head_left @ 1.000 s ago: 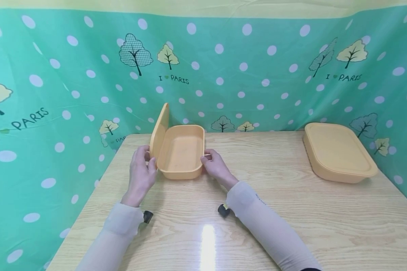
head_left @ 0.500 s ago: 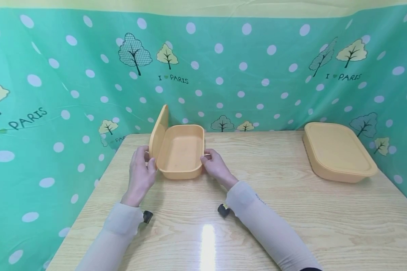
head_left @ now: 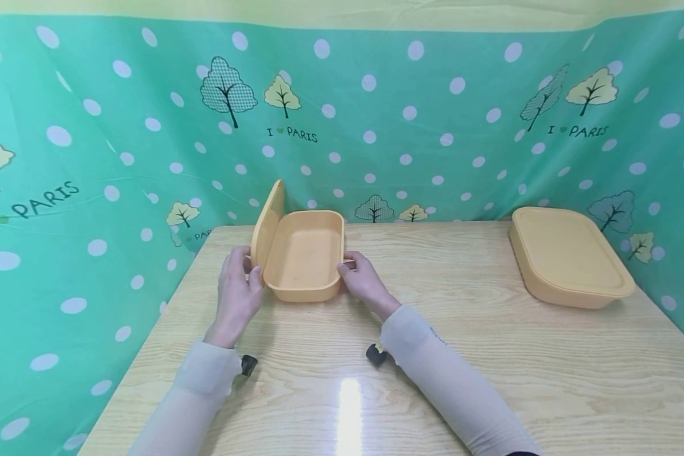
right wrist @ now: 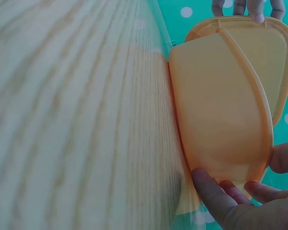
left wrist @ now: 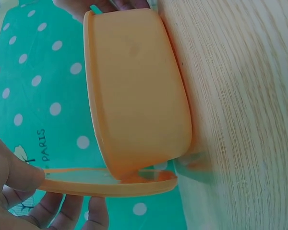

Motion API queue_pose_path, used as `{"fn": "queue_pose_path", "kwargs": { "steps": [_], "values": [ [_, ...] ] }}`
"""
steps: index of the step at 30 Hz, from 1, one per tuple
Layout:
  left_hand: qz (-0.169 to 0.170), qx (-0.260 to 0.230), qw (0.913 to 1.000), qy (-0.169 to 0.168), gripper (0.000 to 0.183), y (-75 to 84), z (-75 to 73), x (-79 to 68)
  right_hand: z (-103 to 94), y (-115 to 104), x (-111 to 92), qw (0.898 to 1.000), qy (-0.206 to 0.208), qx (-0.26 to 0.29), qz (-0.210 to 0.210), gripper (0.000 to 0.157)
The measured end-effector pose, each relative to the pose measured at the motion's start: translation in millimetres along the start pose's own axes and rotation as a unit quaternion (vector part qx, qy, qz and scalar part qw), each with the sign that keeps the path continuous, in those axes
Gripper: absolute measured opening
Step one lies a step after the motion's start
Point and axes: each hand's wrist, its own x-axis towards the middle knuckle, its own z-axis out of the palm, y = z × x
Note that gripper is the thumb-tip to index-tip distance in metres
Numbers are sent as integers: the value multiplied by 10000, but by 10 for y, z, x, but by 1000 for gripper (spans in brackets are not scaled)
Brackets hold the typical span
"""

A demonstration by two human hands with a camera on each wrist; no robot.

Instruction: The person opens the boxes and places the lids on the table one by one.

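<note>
An uncovered peach-coloured plastic food container (head_left: 304,295) sits on the table left of centre, with nothing inside it. Its matching lid (head_left: 268,225) stands nearly upright along the container's left side. My left hand (head_left: 239,291) pinches the lid's near end, thumb on one face and fingers on the other, as the left wrist view shows. At the container's right wall, my right hand (head_left: 367,282) grips with the thumb at the rim and fingers lower on the side. In the right wrist view the lid (right wrist: 273,52) shows its rimmed face behind the container (right wrist: 216,110).
A larger peach box with its lid on (head_left: 570,253) stands at the right of the wooden table (head_left: 433,266). A green dotted cloth (head_left: 387,139) hangs behind the table and along its sides. Small black pieces hang under both wrists.
The lid's top edge has sunk slightly in the head view. Both hands and the container stay in place.
</note>
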Motion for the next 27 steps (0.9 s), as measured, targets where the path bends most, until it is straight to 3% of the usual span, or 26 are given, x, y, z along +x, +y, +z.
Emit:
{"fn": "queue_pose_path", "kwargs": {
  "steps": [9,27],
  "values": [
    [-196,75,9997,-114,27,9,-5,-9,-3,-13,-14,10000,14,65,8,43],
    [-271,298,9988,-273,35,-28,13,-11,5,9,-6,9997,-23,221,-28,44]
  ]
}}
